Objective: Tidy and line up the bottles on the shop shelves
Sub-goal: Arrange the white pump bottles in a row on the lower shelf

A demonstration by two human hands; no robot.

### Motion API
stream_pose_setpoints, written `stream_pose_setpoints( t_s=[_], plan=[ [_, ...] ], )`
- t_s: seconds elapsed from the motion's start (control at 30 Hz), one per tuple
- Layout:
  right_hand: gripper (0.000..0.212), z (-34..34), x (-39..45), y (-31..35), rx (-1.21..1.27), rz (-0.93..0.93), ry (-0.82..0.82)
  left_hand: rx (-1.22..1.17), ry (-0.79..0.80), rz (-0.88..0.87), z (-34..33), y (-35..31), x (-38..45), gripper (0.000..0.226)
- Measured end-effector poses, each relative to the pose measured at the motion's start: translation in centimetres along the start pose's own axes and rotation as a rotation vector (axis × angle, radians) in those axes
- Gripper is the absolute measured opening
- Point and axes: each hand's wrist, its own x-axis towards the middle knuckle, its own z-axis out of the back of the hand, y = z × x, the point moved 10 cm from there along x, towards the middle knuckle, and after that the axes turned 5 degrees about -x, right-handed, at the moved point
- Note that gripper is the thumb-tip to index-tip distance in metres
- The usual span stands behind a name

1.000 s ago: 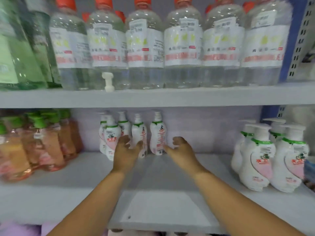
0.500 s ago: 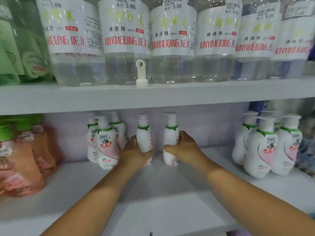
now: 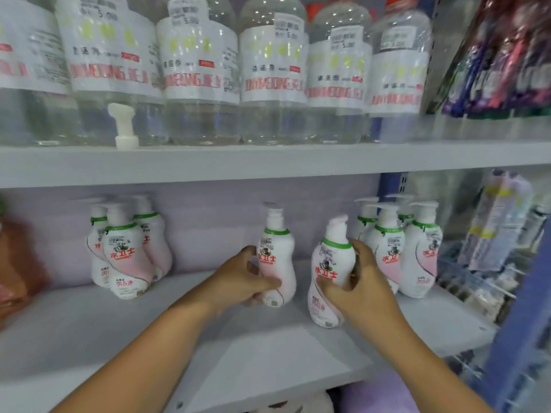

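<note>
Gripping one white-and-pink plastic pump bottle in left hand, another in right hand, mid-shelf, lining-up barely begun.

Two bare forearms, no sleeves; left hand and right hand ungloved, ringless

Even, soft light — blurred, warped edges
</note>
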Motion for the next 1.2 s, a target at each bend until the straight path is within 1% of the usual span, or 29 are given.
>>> stream_pose_setpoints(
  t_s=[0.13, 0.23, 0.27, 0.37, 0.43, 0.47, 0.57, 0.7, 0.87, 1.0, 1.07, 1.2],
  plan=[
    [0.061, 2.4, -0.7, -0.3, -0.053, 0.047, 0.001, 0.001, -0.084, -0.008, -2.3, -0.8, 0.2, 0.054],
    [0.076, 3.6, -0.7, -0.7, -0.235, 0.065, -0.027, 0.011, -0.149, -0.040, -4.0, -1.8, 0.2, 0.046],
    [0.077, 4.0, -0.9, -0.7, -0.241, 0.063, -0.045, 0.017, -0.167, -0.050, -4.5, -2.1, 0.2, 0.044],
    [0.066, 4.9, -1.2, -1.2, -0.183, 0.053, -0.075, -0.011, -0.184, -0.064, -5.9, -2.6, 0.3, 0.033],
    [0.063, 5.3, -1.1, -1.5, -0.184, 0.052, -0.086, -0.082, -0.159, -0.064, -6.6, -2.5, 0.5, 0.021],
    [0.063, 5.6, -1.2, -1.4, -0.201, 0.072, -0.108, -0.098, -0.142, -0.073, -6.9, -2.6, 0.5, 0.018],
    [0.070, 5.5, -2.2, -1.5, -0.274, 0.109, -0.173, -0.106, -0.101, -0.104, -7.6, -2.9, 0.7, 0.022],
    [0.084, 4.0, -3.4, -2.3, -0.294, 0.048, -0.212, -0.151, -0.082, -0.120, -8.2, -3.2, 1.4, 0.021],
    [0.069, 3.5, -2.8, -3.1, -0.344, -0.019, -0.236, -0.210, -0.044, -0.126, -8.8, -3.4, 2.3, 0.024],
    [0.069, 3.0, -2.6, -3.2, -0.384, -0.039, -0.216, -0.301, 0.005, -0.090, -9.3, -2.9, 3.2, 0.031],
    [0.068, 2.9, -2.6, -3.0, -0.422, -0.043, -0.210, -0.345, 0.042, -0.084, -9.7, -2.8, 3.6, 0.030],
    [0.069, 3.3, -2.7, -2.2, -0.620, -0.017, -0.281, -0.382, 0.083, -0.085, -10.0, -2.8, 4.0, 0.025]
  ],
)
